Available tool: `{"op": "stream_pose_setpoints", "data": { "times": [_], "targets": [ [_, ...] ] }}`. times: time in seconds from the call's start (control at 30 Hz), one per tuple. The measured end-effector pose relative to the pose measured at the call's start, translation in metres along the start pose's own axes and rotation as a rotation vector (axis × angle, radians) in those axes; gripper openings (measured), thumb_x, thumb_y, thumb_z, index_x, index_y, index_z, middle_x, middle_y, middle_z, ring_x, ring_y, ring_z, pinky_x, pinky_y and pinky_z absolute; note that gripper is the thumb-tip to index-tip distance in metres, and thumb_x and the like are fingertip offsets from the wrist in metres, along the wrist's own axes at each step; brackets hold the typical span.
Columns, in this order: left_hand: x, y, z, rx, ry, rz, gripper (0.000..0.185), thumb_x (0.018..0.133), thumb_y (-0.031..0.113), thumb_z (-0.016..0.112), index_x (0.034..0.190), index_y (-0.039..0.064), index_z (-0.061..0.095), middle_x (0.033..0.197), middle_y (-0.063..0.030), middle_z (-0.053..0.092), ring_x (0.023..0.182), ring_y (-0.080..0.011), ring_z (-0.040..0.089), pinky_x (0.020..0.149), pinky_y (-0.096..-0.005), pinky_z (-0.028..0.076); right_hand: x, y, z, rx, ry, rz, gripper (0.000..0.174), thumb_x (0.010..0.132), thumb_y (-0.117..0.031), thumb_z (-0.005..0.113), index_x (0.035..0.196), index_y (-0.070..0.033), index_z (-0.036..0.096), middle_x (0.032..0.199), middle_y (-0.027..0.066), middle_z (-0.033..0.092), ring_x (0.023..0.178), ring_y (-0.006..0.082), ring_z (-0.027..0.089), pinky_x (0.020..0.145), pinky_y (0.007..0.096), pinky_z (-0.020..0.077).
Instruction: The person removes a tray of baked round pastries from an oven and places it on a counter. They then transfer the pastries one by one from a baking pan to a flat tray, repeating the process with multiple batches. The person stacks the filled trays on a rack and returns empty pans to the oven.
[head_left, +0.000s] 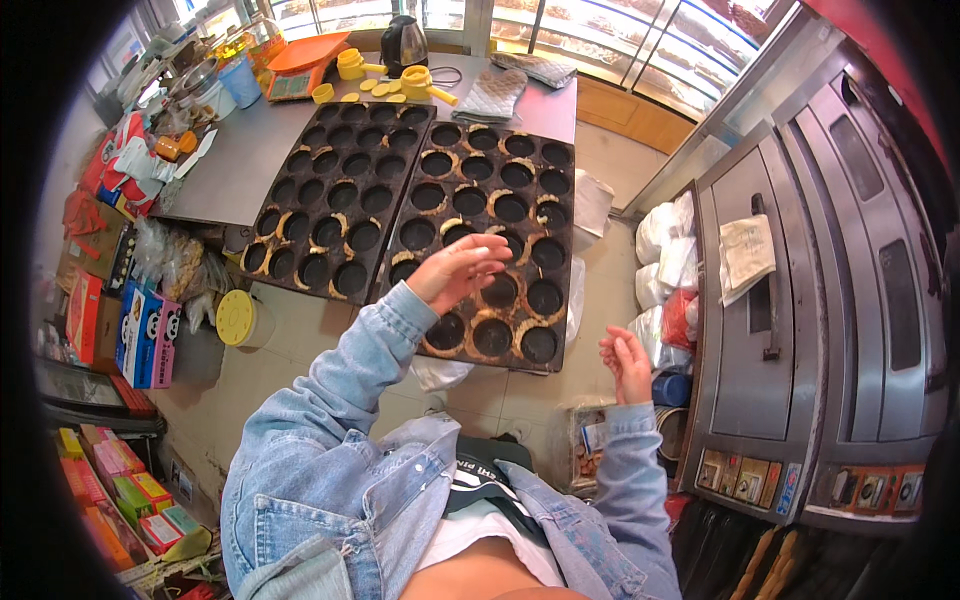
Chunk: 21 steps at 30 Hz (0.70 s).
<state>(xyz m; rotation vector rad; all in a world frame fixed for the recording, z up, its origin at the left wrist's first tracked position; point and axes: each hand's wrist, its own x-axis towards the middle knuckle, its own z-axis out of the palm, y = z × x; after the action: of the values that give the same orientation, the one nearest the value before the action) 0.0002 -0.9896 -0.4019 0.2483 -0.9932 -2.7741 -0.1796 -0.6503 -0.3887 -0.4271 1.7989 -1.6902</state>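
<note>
Two dark baking trays with round wells lie side by side on a metal table, the right tray (469, 176) and the left tray (319, 174). Pale crusted residue rings many of the wells, and these look empty of dough. My left hand (463, 271) is over the middle of the right tray, its fingers loosely bent and pointing right, holding nothing that I can see. Whether it touches the tray cannot be told. My right hand (626, 364) is raised to the right of that tray's near corner, above the floor, with its fingers curled and nothing visible in it.
Yellow dispensers (417, 82), an orange scale (307, 54), a kettle (403, 45) and oven mitts (491, 94) stand or lie behind the trays. A steel oven (739, 315) with a cloth on its handle is at right. A yellow-lidded bucket (238, 318) stands on the floor at left.
</note>
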Motion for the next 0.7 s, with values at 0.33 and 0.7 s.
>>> {"op": "stream_pose_setpoints", "data": {
  "times": [0.33, 0.7],
  "targets": [
    [0.128, 0.067, -0.055, 0.102, 0.204, 0.104, 0.046, 0.102, 0.022, 0.059, 0.145, 0.010, 0.050, 0.141, -0.0054, 0.059, 0.118, -0.0130, 0.061, 0.098, -0.0298, 0.051, 0.301, -0.089, 0.022, -0.328, -0.311, -0.073, 0.028, 0.105, -0.025, 0.057, 0.127, -0.010, 0.066, 0.114, 0.0007, 0.069, 0.091, 0.0080, 0.062, 0.081, 0.0221, 0.0481],
    [0.359, 0.114, -0.128, 0.802, 0.576, 0.019, 0.052, 0.098, 0.030, 0.066, 0.145, 0.013, 0.052, 0.125, -0.0011, 0.058, 0.108, -0.0125, 0.055, 0.094, -0.0281, 0.044, 0.687, -0.056, 0.083, -0.119, -0.248, -0.018, 0.047, 0.103, -0.042, 0.059, 0.140, -0.013, 0.059, 0.143, 0.0033, 0.054, 0.111, 0.0194, 0.060, 0.090, 0.0320, 0.0494]
  ]
}}
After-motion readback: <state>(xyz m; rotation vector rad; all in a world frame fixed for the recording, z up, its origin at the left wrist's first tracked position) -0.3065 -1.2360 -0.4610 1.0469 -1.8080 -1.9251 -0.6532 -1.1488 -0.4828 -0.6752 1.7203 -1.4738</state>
